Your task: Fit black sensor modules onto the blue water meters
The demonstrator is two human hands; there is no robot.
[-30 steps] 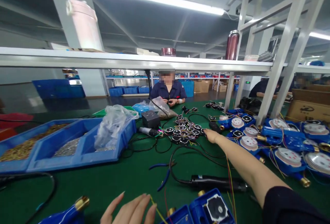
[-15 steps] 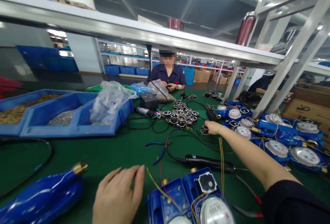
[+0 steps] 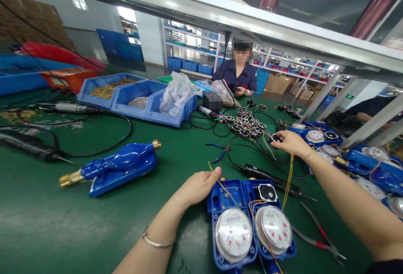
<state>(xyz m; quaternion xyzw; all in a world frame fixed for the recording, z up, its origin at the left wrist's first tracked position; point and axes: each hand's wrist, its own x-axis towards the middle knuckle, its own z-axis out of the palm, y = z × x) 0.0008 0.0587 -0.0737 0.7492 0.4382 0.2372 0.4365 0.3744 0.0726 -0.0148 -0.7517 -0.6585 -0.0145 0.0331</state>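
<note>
My right hand point(image 3: 292, 144) pinches a small black square module point(image 3: 277, 138) with thin wires trailing from it, beside a pile of similar modules point(image 3: 244, 125). My left hand point(image 3: 199, 186) is at the upper left corner of a blue water meter point(image 3: 233, 232), fingers extended near its yellow and red wires; whether it touches the housing I cannot tell. A second blue water meter point(image 3: 273, 227) sits right against the first, with a black square module point(image 3: 267, 192) in its upper compartment. Both have round white dials facing up.
A black electric screwdriver point(image 3: 270, 179), blue-handled pliers point(image 3: 218, 151) and red-handled pliers point(image 3: 317, 232) lie around the meters. Another blue meter point(image 3: 122, 167) lies on its side at left. Blue bins point(image 3: 147, 112) stand behind; more meters point(image 3: 371, 167) crowd the right. A co-worker point(image 3: 237, 74) sits opposite.
The view has swung left and down. My right hand has lifted a black module slightly from beside the pile. My left hand has come closer to the left meter's corner.
</note>
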